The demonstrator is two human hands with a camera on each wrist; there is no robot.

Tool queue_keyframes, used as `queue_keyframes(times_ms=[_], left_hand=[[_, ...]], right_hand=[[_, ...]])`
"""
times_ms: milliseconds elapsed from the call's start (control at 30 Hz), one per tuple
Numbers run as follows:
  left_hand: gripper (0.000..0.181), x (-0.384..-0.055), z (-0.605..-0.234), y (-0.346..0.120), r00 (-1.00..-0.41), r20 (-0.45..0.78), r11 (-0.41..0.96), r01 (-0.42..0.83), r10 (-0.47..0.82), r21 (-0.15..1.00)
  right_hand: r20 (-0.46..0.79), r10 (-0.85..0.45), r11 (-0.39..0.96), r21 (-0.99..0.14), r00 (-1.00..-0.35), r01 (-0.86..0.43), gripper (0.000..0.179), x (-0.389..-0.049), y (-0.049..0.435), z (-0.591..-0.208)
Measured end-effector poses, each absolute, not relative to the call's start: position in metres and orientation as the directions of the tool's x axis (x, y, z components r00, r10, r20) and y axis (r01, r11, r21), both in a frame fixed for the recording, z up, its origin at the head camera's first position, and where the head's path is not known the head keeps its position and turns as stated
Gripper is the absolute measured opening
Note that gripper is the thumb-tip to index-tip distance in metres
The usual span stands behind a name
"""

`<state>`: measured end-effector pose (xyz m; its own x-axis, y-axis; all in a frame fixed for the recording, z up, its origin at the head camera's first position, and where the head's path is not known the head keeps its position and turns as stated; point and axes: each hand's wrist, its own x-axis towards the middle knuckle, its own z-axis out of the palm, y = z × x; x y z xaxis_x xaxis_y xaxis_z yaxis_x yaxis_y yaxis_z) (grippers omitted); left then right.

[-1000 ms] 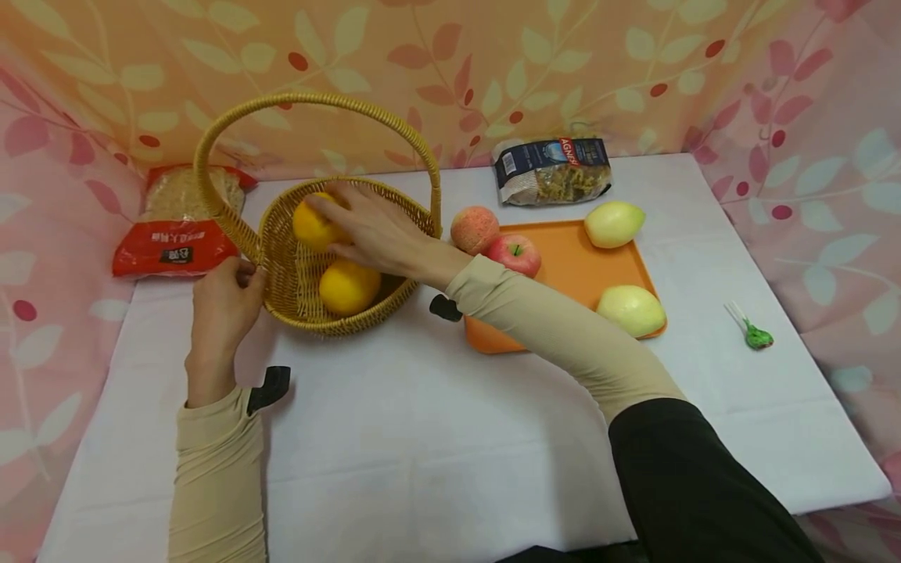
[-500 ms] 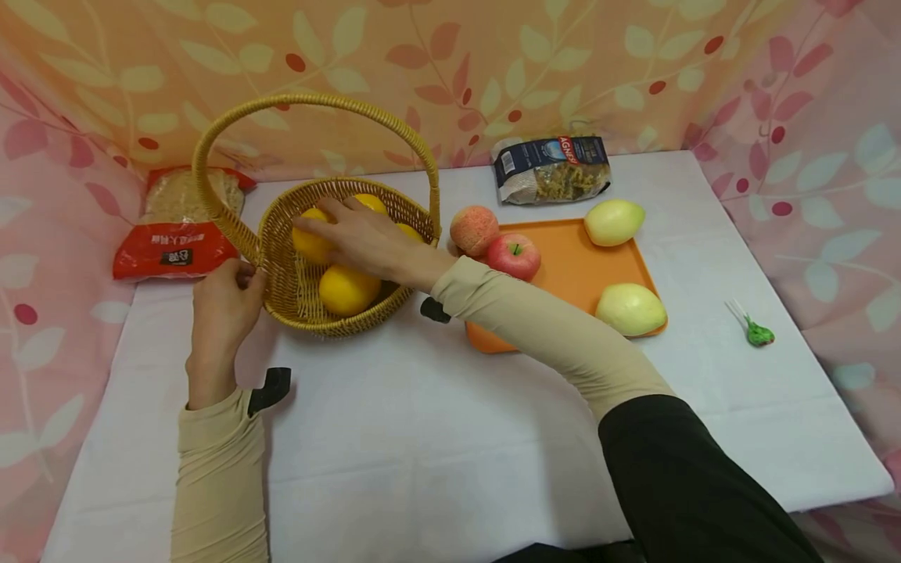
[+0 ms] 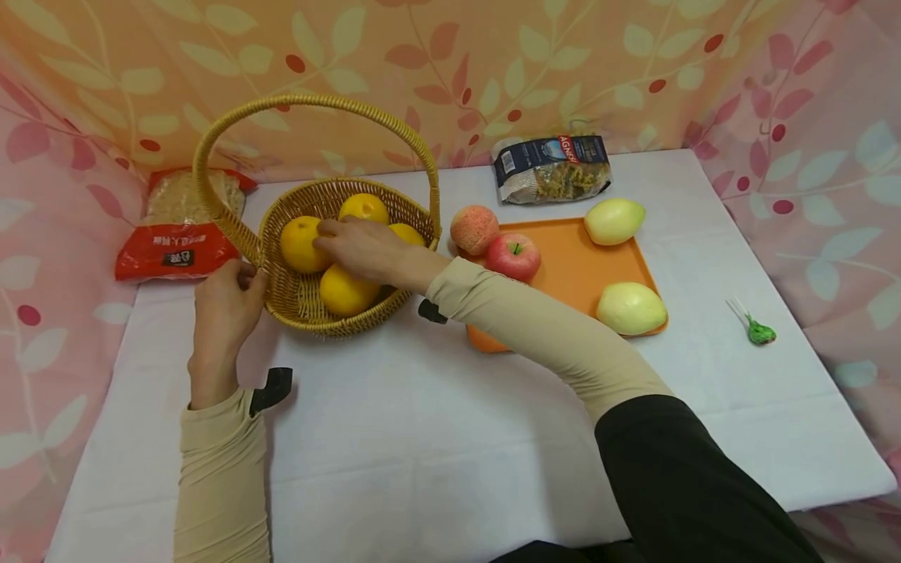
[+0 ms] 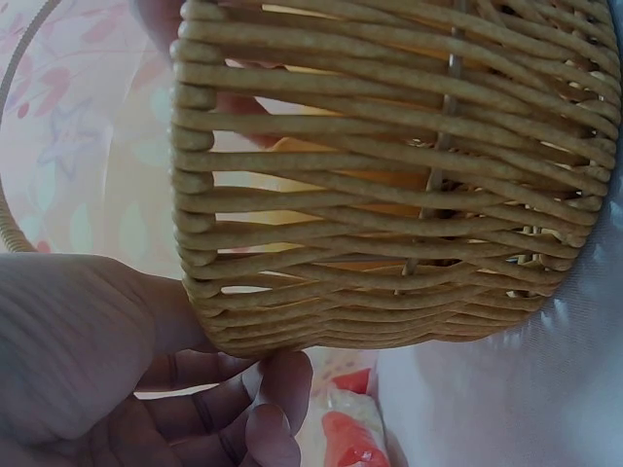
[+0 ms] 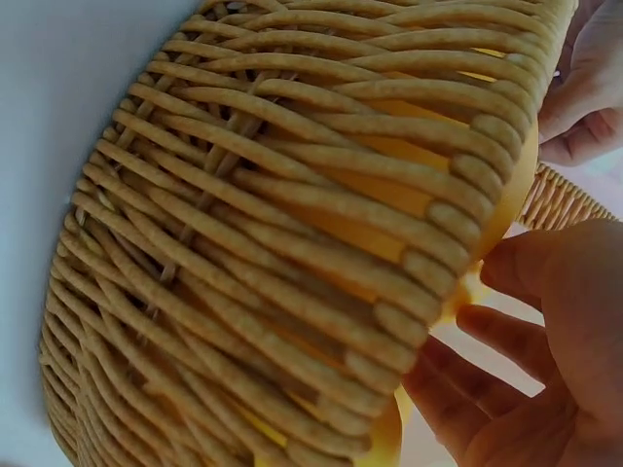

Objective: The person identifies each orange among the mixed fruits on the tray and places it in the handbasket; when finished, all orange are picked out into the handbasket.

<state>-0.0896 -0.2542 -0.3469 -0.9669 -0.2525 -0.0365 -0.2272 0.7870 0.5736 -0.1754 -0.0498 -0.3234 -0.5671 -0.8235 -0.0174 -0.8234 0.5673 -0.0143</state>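
A wicker basket with a tall arched handle holds several oranges. My left hand pinches its left rim near the foot of the handle; the left wrist view shows the thumb and fingers at the woven edge. Inside the basket is my right hand, its fingertips at the leftmost orange. Around that hand lie the front orange, the back orange and a partly covered one. In the right wrist view my right hand's fingers look spread and relaxed above the rim.
An orange tray right of the basket carries a red apple and pale green fruits. A peach sits at its corner. Behind are a pasta bag and a red bag. A green lollipop lies far right.
The leftmost orange has shifted left and nearer the front under my right hand. That hand has drawn down and right, uncovering the back orange. My left hand stays on the rim.
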Motion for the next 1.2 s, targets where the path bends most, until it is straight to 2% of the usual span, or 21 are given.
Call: queue_keyframes(times_ms=[300,833,1100,1200], left_hand=[[0.041,-0.09,-0.348,-0.255,-0.967,-0.031,0.792,-0.226,-0.254,0.567],[0.041,-0.09,-0.348,-0.253,-0.97,-0.017,0.797,-0.208,-0.241,0.567],[0.041,-0.091,-0.348,-0.252,-0.969,-0.032,0.798,-0.219,-0.244,0.562],[0.04,-0.09,-0.349,-0.252,-0.971,0.006,0.813,-0.197,-0.239,0.548]], right_hand=[[-0.054,-0.842,0.539,-0.041,-0.537,-0.841,0.043,-0.175,-0.05,-0.325],[-0.04,-0.832,0.553,-0.113,-0.553,-0.825,0.045,-0.176,-0.043,-0.321],[0.026,-0.831,0.546,-0.154,-0.556,-0.823,0.043,-0.169,-0.017,-0.306],[0.059,-0.828,0.541,-0.178,-0.558,-0.822,0.043,-0.165,0.001,-0.302]])
